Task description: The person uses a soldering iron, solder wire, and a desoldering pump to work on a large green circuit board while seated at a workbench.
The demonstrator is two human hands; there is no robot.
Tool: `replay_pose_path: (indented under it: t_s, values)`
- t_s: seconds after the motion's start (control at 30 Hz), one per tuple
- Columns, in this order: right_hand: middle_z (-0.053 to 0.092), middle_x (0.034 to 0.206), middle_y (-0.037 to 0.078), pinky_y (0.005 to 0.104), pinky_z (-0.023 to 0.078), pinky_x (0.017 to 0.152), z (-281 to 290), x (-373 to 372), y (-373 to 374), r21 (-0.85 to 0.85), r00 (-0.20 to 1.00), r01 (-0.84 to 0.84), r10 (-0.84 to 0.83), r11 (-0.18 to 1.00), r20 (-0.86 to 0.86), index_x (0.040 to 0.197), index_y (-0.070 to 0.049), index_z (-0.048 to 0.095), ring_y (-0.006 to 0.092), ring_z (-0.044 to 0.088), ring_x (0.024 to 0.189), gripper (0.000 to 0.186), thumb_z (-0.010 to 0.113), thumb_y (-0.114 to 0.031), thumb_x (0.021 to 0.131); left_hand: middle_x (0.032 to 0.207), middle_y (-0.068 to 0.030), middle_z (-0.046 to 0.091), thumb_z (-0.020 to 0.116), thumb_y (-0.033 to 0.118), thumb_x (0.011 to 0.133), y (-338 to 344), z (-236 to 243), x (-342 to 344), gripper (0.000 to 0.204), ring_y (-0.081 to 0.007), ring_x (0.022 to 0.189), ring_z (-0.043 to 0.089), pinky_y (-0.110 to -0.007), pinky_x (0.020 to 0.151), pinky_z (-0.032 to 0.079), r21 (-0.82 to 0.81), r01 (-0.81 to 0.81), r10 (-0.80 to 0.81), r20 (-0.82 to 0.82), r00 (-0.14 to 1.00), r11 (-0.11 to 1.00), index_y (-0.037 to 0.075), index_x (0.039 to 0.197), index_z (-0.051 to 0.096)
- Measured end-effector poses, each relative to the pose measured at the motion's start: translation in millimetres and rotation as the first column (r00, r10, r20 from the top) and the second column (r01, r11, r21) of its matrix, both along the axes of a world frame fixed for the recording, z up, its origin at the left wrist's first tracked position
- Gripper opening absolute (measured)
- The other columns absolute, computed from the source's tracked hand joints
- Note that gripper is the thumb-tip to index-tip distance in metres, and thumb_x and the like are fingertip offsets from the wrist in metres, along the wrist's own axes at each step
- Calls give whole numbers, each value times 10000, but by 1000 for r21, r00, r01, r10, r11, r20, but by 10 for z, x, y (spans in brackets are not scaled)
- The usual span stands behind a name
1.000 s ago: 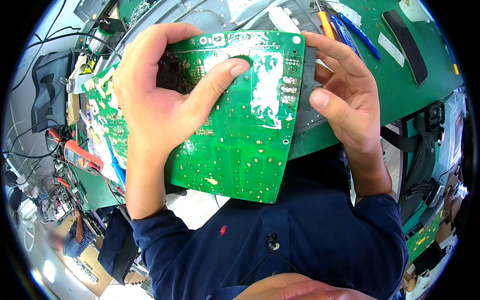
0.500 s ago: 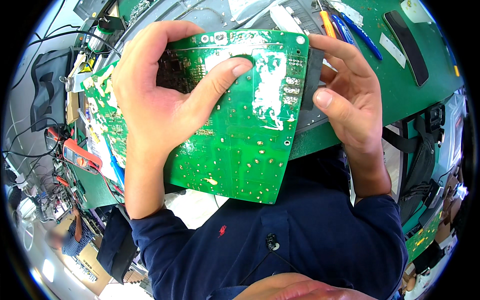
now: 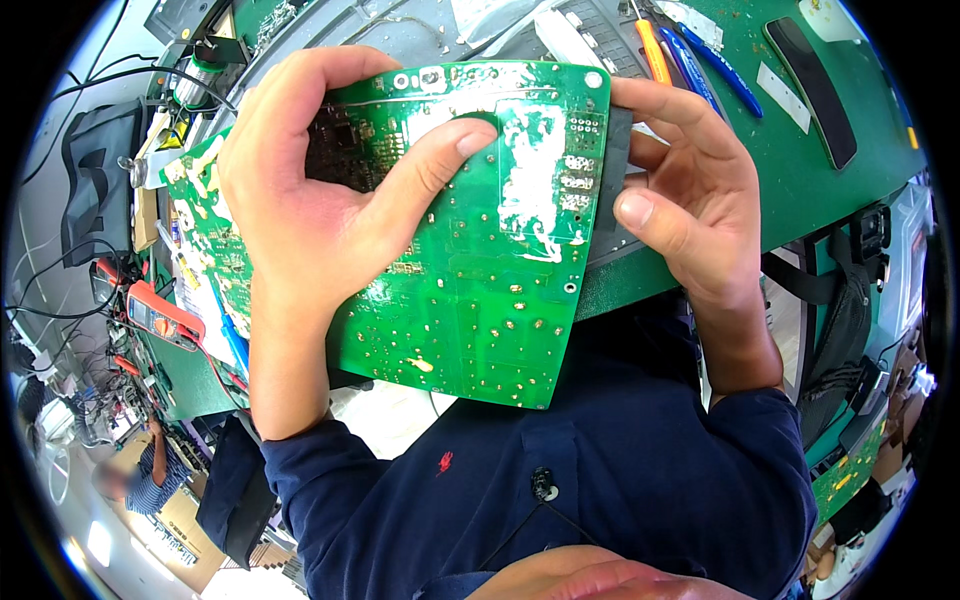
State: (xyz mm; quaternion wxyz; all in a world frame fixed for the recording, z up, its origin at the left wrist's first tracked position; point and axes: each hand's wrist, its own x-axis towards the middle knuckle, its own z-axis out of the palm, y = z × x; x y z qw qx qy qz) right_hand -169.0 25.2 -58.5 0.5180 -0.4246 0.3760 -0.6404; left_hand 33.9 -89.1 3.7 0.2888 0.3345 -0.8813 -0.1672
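Observation:
A large green circuit board (image 3: 460, 320) is held up in front of me, its soldered side facing me and a glossy whitish patch near its upper right. My left hand (image 3: 310, 190) grips it from the left, thumb lying across its face and fingers over the top edge. At the right edge, a dark block (image 3: 616, 150) sticks out from behind the board. My right hand (image 3: 695, 180) is curled around that side, its index fingertip at the board's top right corner and its thumb by the block. The other right fingers are partly hidden.
Underneath is a green work surface (image 3: 800, 200) with a grey mat (image 3: 600, 50). An orange-handled screwdriver (image 3: 653, 50), blue pens (image 3: 720, 68) and a black phone-like slab (image 3: 812, 90) lie at the right. A red multimeter (image 3: 160, 312) lies left. Another person (image 3: 155, 480) is far off.
The board and both hands have shifted very slightly to the left. The right thumb has moved a little left along with them. My left hand keeps its hold.

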Motion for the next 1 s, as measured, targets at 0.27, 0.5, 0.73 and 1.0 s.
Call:
replay_pose_path:
  t_s: [0.27,0.5,0.73,1.0]
  values:
    - [536,1220,209,356,473,922,17,-15,-22,-2,998,25,-25,1000,-53,1296,75,404,259,563,1087,598,619,-110,770,809,-11,621,794,104,700,-2,7,2,341,-59,722,558,-180,656,442,-17,5,-5,11,1000,1000,-14,956,603]
    - [533,1223,209,353,458,935,34,-13,-13,8,998,33,-32,999,-52,1297,75,404,253,558,1095,590,610,-116,779,813,-11,622,795,106,704,2,7,7,338,-59,726,559,-181,654,441,-21,3,-3,8,1000,1000,-13,957,605]
    - [539,1196,175,315,414,940,47,-30,-13,69,990,141,-138,988,-37,1295,70,420,196,541,1054,568,540,-78,760,809,-4,614,792,108,712,29,15,3,339,-64,726,550,-177,667,432,69,-23,26,-45,999,997,-11,967,603]
    - [547,1191,171,321,418,941,-2,-56,-17,18,995,95,-94,995,-21,1293,66,422,209,545,1063,566,552,-69,759,806,-6,608,780,107,728,15,0,-25,330,-66,731,543,-178,671,424,51,-3,5,-36,999,999,-20,973,599]
